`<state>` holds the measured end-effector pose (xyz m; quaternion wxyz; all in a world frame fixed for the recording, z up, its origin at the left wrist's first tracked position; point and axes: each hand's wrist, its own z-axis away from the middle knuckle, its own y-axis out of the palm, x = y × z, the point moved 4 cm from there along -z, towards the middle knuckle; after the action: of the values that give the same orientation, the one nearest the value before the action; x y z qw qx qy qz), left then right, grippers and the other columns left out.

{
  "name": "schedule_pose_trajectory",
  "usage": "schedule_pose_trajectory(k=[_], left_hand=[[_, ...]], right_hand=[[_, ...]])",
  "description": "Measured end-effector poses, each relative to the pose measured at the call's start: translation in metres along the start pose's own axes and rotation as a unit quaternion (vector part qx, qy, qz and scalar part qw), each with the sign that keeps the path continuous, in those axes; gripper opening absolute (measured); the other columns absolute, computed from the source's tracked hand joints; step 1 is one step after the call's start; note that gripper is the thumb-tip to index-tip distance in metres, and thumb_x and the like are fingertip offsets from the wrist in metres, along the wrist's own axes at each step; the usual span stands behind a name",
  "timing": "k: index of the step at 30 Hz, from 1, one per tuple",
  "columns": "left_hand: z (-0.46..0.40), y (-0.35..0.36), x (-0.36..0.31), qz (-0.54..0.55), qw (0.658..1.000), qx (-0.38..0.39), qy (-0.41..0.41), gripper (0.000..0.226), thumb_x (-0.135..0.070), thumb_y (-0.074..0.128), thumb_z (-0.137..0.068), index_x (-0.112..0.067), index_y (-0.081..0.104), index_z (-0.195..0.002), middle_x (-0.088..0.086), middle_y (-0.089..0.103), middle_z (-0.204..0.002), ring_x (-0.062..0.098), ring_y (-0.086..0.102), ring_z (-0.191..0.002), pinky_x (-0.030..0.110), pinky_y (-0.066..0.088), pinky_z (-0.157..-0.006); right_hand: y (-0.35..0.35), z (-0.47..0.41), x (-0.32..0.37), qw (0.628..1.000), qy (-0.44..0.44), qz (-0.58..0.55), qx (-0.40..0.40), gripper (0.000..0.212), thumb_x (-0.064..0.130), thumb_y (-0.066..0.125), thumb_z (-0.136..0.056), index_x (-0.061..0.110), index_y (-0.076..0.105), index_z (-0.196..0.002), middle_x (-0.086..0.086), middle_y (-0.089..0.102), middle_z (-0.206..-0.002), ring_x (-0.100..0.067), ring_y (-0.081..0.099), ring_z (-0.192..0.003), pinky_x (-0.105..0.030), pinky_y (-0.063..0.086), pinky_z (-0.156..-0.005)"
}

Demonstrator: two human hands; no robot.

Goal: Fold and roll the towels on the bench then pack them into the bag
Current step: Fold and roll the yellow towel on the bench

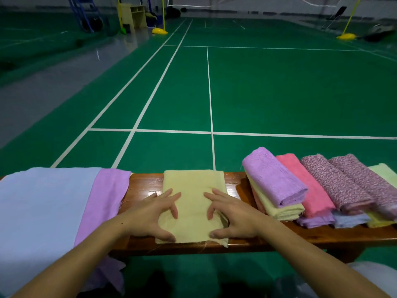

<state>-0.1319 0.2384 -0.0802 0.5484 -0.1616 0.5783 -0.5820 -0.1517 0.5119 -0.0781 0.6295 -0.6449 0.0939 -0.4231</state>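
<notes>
Towels cover most of a glossy wooden bench [148, 183] that runs across the lower part of the head view, with a green court floor [279, 93] marked by white lines beyond it. At the centre, a pale yellow towel [193, 183] lies folded into a strip running from 12 to 6 o'clock across the bench, its near edge reaching the bench's front lip. The left hand [153, 214] rests on the strip's 9 o'clock side, fingers spread and lightly arched, the fingertips pressing the cloth and the thumb down near the near edge. The right hand [231, 214] mirrors it on the 3 o'clock side, fingers likewise spread with tips on the fabric and thumb near the front edge; neither hand pinches the cloth. Toward 9 o'clock, a large light blue towel [38, 211] drapes over the bench end, with a lilac towel [103, 198] lying beside it and hanging off the front. Toward 3 o'clock sits a row of finished rolls: a purple roll [272, 175] stacked on a yellow roll [281, 208], then a pink roll [305, 183], then two mottled maroon rolls [343, 181], with more folded pieces underneath and a pale green one at the frame's edge.
</notes>
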Motion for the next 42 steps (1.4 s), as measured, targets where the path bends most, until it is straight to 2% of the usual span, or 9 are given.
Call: schedule_pose_trajectory(k=[5, 11, 17, 27, 30, 34, 36, 39, 42], left_hand=[[0.003, -0.003, 0.005, -0.006, 1.0, -0.013, 0.026, 0.048, -0.07, 0.08, -0.076, -0.044, 0.06, -0.11, -0.044, 0.01, -0.162, -0.025, -0.013, -0.146, 0.018, 0.016, -0.118], [0.001, -0.008, -0.003, -0.069, 0.992, -0.104, 0.023, 0.026, -0.065, 0.067, -0.087, -0.04, 0.064, -0.097, -0.03, 0.043, -0.157, -0.009, 0.026, -0.15, 0.033, 0.037, -0.12], [0.01, -0.02, -0.01, 0.06, 0.992, -0.114, -0.008, 0.023, -0.059, 0.065, -0.09, -0.038, 0.074, -0.091, -0.031, 0.073, -0.101, -0.003, 0.065, -0.096, 0.032, 0.057, -0.082], [0.023, -0.018, -0.023, 0.291, 0.955, 0.061, -0.005, 0.023, -0.03, 0.07, -0.099, -0.022, 0.071, -0.077, -0.008, 0.046, -0.062, 0.01, 0.035, -0.058, 0.024, 0.026, -0.056], [0.018, -0.027, -0.023, 0.363, 0.931, -0.029, -0.02, 0.02, -0.03, 0.069, -0.096, -0.019, 0.072, -0.08, -0.004, 0.054, -0.074, 0.008, 0.046, -0.068, 0.019, 0.034, -0.061], [0.01, -0.022, -0.024, 0.564, 0.807, -0.076, -0.158, 0.022, -0.028, 0.063, -0.105, -0.009, 0.073, -0.099, 0.007, 0.062, -0.083, 0.014, 0.057, -0.064, 0.021, 0.044, -0.052], [0.008, -0.02, -0.027, 0.604, 0.771, -0.07, -0.19, 0.036, -0.041, 0.062, -0.104, -0.009, 0.075, -0.114, 0.01, 0.077, -0.102, 0.022, 0.074, -0.081, 0.03, 0.059, -0.067], [0.008, -0.023, -0.024, 0.591, 0.786, -0.069, -0.168, 0.057, -0.048, 0.084, -0.084, -0.011, 0.073, -0.125, 0.007, 0.08, -0.112, 0.019, 0.077, -0.093, 0.031, 0.06, -0.071], [0.006, -0.025, -0.019, 0.515, 0.837, -0.092, -0.159, 0.047, -0.023, 0.089, -0.084, -0.012, 0.07, -0.125, 0.006, 0.081, -0.111, 0.017, 0.078, -0.09, 0.026, 0.055, -0.058]], right_hand=[[0.001, -0.008, -0.003, 0.998, -0.006, 0.047, -0.037, 0.034, 0.063, 0.06, -0.095, 0.036, 0.061, -0.116, 0.01, 0.026, -0.171, -0.014, 0.011, -0.161, -0.042, 0.023, -0.128], [-0.002, -0.003, 0.007, 0.995, 0.0, 0.077, -0.067, 0.033, 0.056, 0.057, -0.097, 0.028, 0.065, -0.111, 0.01, 0.045, -0.145, -0.008, 0.034, -0.135, -0.031, 0.042, -0.112], [-0.013, 0.003, 0.012, 0.999, 0.033, 0.0, -0.041, 0.028, 0.054, 0.057, -0.096, 0.029, 0.059, -0.108, 0.013, 0.057, -0.116, -0.005, 0.05, -0.103, -0.032, 0.051, -0.092], [-0.018, 0.011, 0.017, 0.949, 0.099, -0.296, 0.037, 0.011, 0.029, 0.067, -0.099, 0.021, 0.064, -0.092, 0.017, 0.054, -0.064, -0.002, 0.043, -0.057, -0.021, 0.036, -0.057], [-0.018, 0.005, 0.007, 0.909, 0.16, -0.385, -0.009, 0.02, 0.032, 0.07, -0.097, 0.017, 0.069, -0.084, 0.004, 0.053, -0.074, -0.017, 0.045, -0.069, -0.026, 0.037, -0.06], [-0.018, -0.002, 0.003, 0.796, 0.227, -0.554, -0.089, 0.022, 0.016, 0.068, -0.101, -0.003, 0.077, -0.106, -0.006, 0.079, -0.105, -0.016, 0.075, -0.092, -0.026, 0.057, -0.079], [-0.017, -0.005, 0.008, 0.729, 0.245, -0.636, -0.07, 0.031, 0.027, 0.063, -0.105, 0.002, 0.073, -0.119, -0.014, 0.077, -0.117, -0.023, 0.076, -0.107, -0.037, 0.058, -0.097], [-0.016, -0.006, 0.006, 0.672, 0.251, -0.696, -0.02, 0.048, 0.048, 0.057, -0.104, 0.012, 0.066, -0.134, -0.012, 0.074, -0.127, -0.028, 0.071, -0.12, -0.048, 0.048, -0.112], [-0.017, -0.006, -0.001, 0.709, 0.228, -0.667, -0.024, 0.047, 0.027, 0.079, -0.092, 0.008, 0.066, -0.134, -0.01, 0.075, -0.126, -0.028, 0.071, -0.119, -0.052, 0.05, -0.11]])
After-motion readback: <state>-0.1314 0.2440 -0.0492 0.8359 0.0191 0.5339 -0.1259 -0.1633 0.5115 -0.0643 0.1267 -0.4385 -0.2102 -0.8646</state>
